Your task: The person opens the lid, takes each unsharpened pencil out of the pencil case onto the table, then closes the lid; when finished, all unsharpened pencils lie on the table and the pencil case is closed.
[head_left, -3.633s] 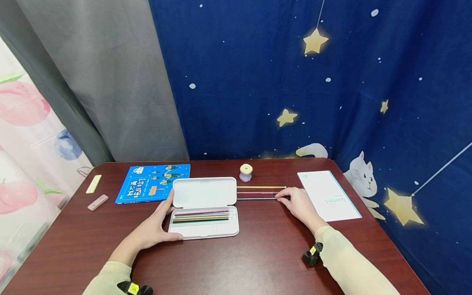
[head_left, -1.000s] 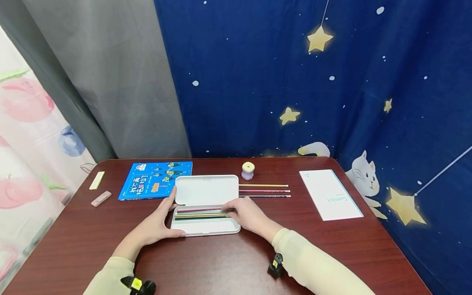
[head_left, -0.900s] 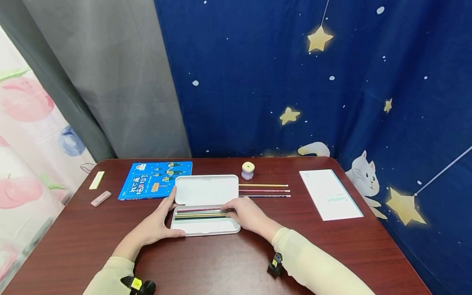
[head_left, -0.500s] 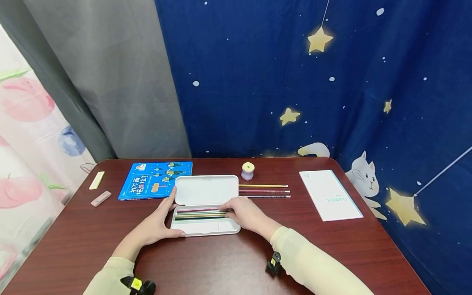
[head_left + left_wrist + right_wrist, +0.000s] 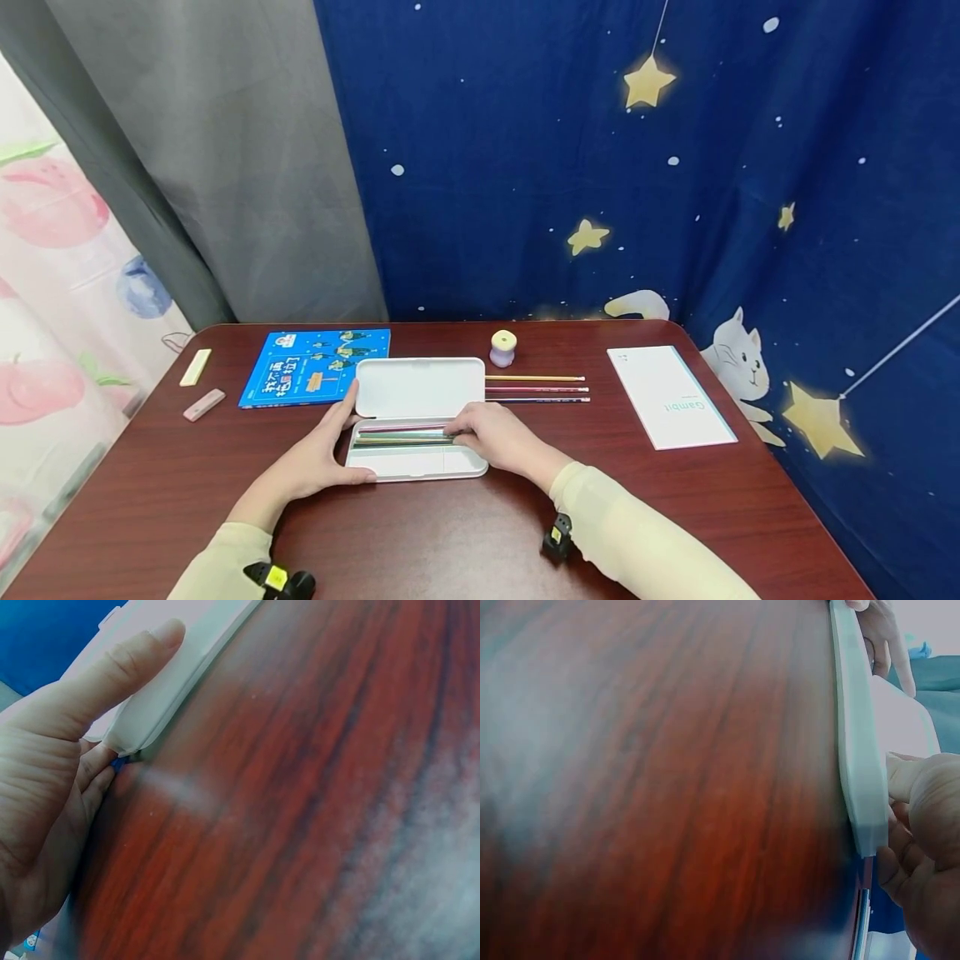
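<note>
A white pencil case [image 5: 405, 469] lies with its lid folded back on the dark red table. My left hand [image 5: 318, 458] grips its left end, thumb along the near edge and fingers behind; the left wrist view shows the thumb [image 5: 124, 671] on the case's white wall. Several coloured pencils [image 5: 405, 438] lie lengthwise inside. At their right ends, my right hand [image 5: 498, 437] reaches over the rim and pinches pencils; how many, its fingers hide. Three more pencils [image 5: 536, 389], yellow, red and dark, lie on the table right of the lid.
A blue book [image 5: 300, 375] lies behind the left hand, partly beside the lid. Two small bars, one pale yellow [image 5: 195, 367] and one pink [image 5: 203, 405], are at far left. A yellow-and-lilac spool-shaped object [image 5: 502, 348] stands behind; a white notebook [image 5: 667, 400] lies right.
My right hand has moved left from the loose table pencils into the case. Within the last half second the pencils inside have shifted slightly at its fingertips. The left hand keeps its grip.
</note>
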{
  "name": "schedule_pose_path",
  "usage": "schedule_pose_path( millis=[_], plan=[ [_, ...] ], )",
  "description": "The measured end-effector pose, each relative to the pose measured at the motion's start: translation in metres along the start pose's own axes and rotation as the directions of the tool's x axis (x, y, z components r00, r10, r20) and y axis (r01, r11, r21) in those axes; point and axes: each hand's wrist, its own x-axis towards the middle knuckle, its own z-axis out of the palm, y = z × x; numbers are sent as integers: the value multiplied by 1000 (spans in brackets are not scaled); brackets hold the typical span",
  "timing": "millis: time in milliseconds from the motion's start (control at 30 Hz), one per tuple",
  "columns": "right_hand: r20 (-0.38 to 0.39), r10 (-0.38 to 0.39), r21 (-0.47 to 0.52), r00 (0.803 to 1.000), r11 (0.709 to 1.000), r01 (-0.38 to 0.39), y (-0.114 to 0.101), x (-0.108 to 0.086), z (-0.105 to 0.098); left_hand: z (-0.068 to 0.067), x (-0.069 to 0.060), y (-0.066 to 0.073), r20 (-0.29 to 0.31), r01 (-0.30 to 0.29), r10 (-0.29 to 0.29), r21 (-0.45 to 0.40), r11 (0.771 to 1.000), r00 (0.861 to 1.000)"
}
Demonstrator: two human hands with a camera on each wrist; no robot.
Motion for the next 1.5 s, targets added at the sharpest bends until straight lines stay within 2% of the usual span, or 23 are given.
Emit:
schedule_pose_path(
  millis=[333,467,600,867,1067,1167,1300,1500],
  plan=[
    [43,8,-78,999,997,-5,-7,3,-2,0,-1,-1,1,-2,2,-1,1000,1000],
    [33,8,-131,999,991,-4,-8,3,-2,-1,0,-2,-3,-4,4,-3,1000,1000],
    [2,5,-139,1000,990,-4,-8,2,-1,0,-1,-1,-1,1,-1,0,1000,1000],
    [-103,-26,-74,994,997,18,-2,-4,3,0,0,2,5,1,-1,-14,1000,1000],
    [-200,21,66,979,998,-8,1,-8,1,0,0,2,1,-4,4,-14,1000,1000],
    [-240,21,111,971,994,6,2,-10,-5,1,0,1,-1,-1,1,-11,1000,1000],
    [-281,19,115,959,993,14,7,-13,-19,1,-1,1,-5,-3,3,-11,1000,1000],
    [-318,95,117,943,991,-60,25,-27,-36,0,0,1,-9,-9,9,-5,1000,1000]
  ],
)
